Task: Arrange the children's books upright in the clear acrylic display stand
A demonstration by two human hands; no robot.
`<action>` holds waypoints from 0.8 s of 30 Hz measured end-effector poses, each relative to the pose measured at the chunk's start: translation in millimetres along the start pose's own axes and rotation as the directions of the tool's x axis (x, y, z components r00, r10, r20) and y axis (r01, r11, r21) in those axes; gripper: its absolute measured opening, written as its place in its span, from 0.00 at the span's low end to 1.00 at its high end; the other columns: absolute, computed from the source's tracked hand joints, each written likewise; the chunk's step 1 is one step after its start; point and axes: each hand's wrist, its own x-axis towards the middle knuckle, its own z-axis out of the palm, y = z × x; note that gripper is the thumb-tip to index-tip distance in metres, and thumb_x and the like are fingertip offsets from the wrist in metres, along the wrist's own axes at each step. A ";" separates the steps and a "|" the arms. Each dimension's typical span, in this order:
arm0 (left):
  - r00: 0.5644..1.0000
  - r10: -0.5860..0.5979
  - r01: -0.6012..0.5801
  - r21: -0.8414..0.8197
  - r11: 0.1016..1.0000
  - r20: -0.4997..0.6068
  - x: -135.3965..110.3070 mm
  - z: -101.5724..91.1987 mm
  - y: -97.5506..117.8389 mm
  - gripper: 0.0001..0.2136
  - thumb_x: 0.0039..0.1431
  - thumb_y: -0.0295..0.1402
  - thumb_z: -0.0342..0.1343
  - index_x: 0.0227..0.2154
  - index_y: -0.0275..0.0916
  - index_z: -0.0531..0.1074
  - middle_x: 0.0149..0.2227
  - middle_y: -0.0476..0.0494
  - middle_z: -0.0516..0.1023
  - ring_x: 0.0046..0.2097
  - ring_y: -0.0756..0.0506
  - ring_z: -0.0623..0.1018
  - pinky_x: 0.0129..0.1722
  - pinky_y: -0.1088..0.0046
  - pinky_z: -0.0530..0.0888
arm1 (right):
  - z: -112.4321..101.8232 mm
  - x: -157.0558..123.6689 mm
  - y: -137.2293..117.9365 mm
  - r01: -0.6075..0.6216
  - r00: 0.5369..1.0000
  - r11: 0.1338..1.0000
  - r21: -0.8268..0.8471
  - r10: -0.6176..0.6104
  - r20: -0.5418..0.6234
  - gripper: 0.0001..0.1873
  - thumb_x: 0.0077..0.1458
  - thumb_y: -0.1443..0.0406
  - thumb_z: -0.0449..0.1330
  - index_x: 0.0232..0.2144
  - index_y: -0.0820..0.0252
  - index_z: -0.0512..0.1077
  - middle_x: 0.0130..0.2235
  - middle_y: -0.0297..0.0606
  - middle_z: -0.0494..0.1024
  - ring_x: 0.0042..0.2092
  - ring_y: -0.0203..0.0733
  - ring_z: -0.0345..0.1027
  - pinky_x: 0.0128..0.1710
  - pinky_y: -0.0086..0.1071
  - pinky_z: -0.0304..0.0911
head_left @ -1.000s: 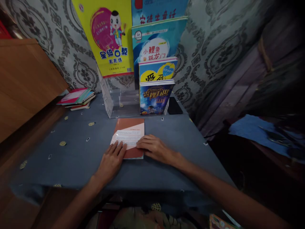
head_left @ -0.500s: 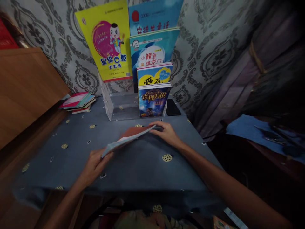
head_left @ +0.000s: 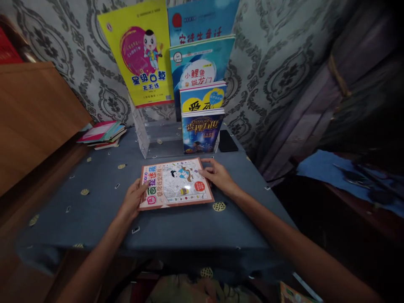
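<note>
Over the middle of the table is a picture book (head_left: 176,187) with a reddish-brown border, its cover drawing facing up and its title along the left side. My left hand (head_left: 134,198) grips the left edge, thumb on top of the cover. At the upper right corner my right hand (head_left: 217,176) pinches the same book between thumb and fingers. Just behind it stands a clear acrylic book rack (head_left: 160,149), holding a dark blue book (head_left: 202,132) in front, with a yellow-and-blue book (head_left: 203,99), a teal book (head_left: 202,67) and a tall yellow workbook (head_left: 139,54).
A black phone (head_left: 227,141) lies right of the rack. Several thin books (head_left: 102,134) are piled at the table's back left, beside a wooden cabinet (head_left: 38,122). A patterned grey-blue cloth covers the table (head_left: 189,231). Blue cloth (head_left: 331,172) lies off to the right.
The book has turned from nearly edge-on to cover up, so its front now shows. Both hands keep hold of it at its two sides, and the view has shifted slightly.
</note>
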 end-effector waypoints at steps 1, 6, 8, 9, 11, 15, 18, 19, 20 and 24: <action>1.000 0.021 -0.020 0.038 0.999 -0.004 6.9 -5.2 -2.4 0.24 0.44 0.39 0.71 0.41 0.36 0.70 0.31 0.43 0.83 0.32 0.41 0.84 0.35 0.62 0.83 | -0.5 -1.2 2.2 -0.016 1.000 0.999 -0.045 0.016 0.001 0.31 0.48 0.54 0.68 0.50 0.58 0.63 0.20 0.20 0.72 0.17 0.32 0.61 0.16 0.25 0.57; 0.960 0.271 -0.276 0.426 0.862 0.073 30.8 -29.6 -10.2 0.23 0.53 0.44 0.62 0.49 0.37 0.68 0.41 0.40 0.83 0.42 0.38 0.84 0.45 0.55 0.81 | 0.8 -10.2 2.3 -0.085 0.992 0.966 -0.245 0.106 0.070 0.33 0.55 0.57 0.63 0.59 0.61 0.58 0.21 0.23 0.73 0.17 0.35 0.64 0.15 0.26 0.59; 0.903 0.404 -0.394 0.657 0.643 0.146 32.0 -32.9 -12.3 0.20 0.58 0.42 0.57 0.51 0.36 0.70 0.50 0.33 0.80 0.52 0.34 0.80 0.54 0.48 0.76 | 1.8 -13.7 -1.3 -0.112 0.985 0.939 -0.325 0.148 0.089 0.36 0.58 0.57 0.61 0.63 0.63 0.53 0.22 0.25 0.74 0.19 0.37 0.67 0.17 0.27 0.61; 0.868 0.460 -0.427 0.754 0.499 0.187 30.8 -32.1 -13.9 0.20 0.60 0.40 0.55 0.52 0.36 0.70 0.55 0.30 0.76 0.58 0.32 0.76 0.58 0.45 0.72 | 2.1 -15.1 -3.6 -0.112 0.985 0.915 -0.388 0.155 0.081 0.38 0.59 0.58 0.61 0.65 0.64 0.51 0.22 0.26 0.75 0.19 0.38 0.68 0.18 0.28 0.61; 0.803 0.516 -0.465 0.855 0.229 0.298 25.7 -25.0 -18.7 0.20 0.64 0.36 0.52 0.56 0.36 0.68 0.64 0.28 0.68 0.66 0.31 0.67 0.64 0.43 0.66 | 3.0 -17.3 -9.5 -0.082 0.993 0.806 -0.586 0.116 0.021 0.41 0.59 0.59 0.62 0.68 0.64 0.50 0.25 0.30 0.77 0.23 0.40 0.71 0.21 0.29 0.61; 0.721 0.412 -0.600 0.800 -0.032 0.557 13.7 7.6 -31.4 0.20 0.70 0.36 0.46 0.61 0.35 0.65 0.70 0.28 0.60 0.71 0.35 0.59 0.68 0.49 0.61 | 14.2 -19.9 -23.2 0.012 0.998 0.411 -0.912 -0.067 -0.017 0.26 0.61 0.60 0.61 0.60 0.59 0.67 0.33 0.40 0.82 0.35 0.48 0.76 0.31 0.33 0.63; 0.680 0.304 -0.676 0.731 -0.095 0.668 11.3 35.3 -37.0 0.21 0.72 0.38 0.43 0.64 0.37 0.62 0.71 0.31 0.58 0.73 0.38 0.56 0.70 0.50 0.58 | 33.5 -17.8 -23.4 0.248 0.961 0.307 -0.919 -0.195 0.195 0.15 0.67 0.63 0.53 0.50 0.57 0.74 0.44 0.46 0.82 0.45 0.50 0.77 0.40 0.37 0.68; 0.674 0.271 -0.689 0.717 -0.106 0.687 12.2 42.3 -37.7 0.21 0.73 0.37 0.42 0.64 0.36 0.61 0.71 0.31 0.59 0.73 0.38 0.55 0.71 0.50 0.57 | 40.2 -15.8 -19.5 0.358 0.924 0.296 -0.885 -0.248 0.291 0.15 0.67 0.65 0.51 0.50 0.59 0.75 0.50 0.48 0.81 0.51 0.51 0.75 0.46 0.40 0.69; 0.672 0.241 -0.697 0.708 -0.113 0.700 13.9 47.6 -38.1 0.22 0.73 0.37 0.41 0.64 0.35 0.61 0.70 0.30 0.60 0.73 0.39 0.55 0.71 0.49 0.57 | 46.2 -13.1 -13.8 0.452 0.881 0.289 -0.844 -0.289 0.373 0.17 0.66 0.68 0.50 0.52 0.60 0.74 0.55 0.50 0.78 0.56 0.51 0.72 0.52 0.42 0.68; 0.681 0.172 -0.700 0.702 -0.132 0.712 25.8 48.1 -37.8 0.24 0.74 0.39 0.39 0.66 0.32 0.58 0.69 0.29 0.61 0.72 0.39 0.57 0.71 0.51 0.56 | 57.3 -2.0 16.1 0.565 0.820 0.335 -0.754 -0.331 0.468 0.25 0.65 0.69 0.49 0.63 0.67 0.66 0.64 0.54 0.69 0.66 0.51 0.62 0.65 0.50 0.61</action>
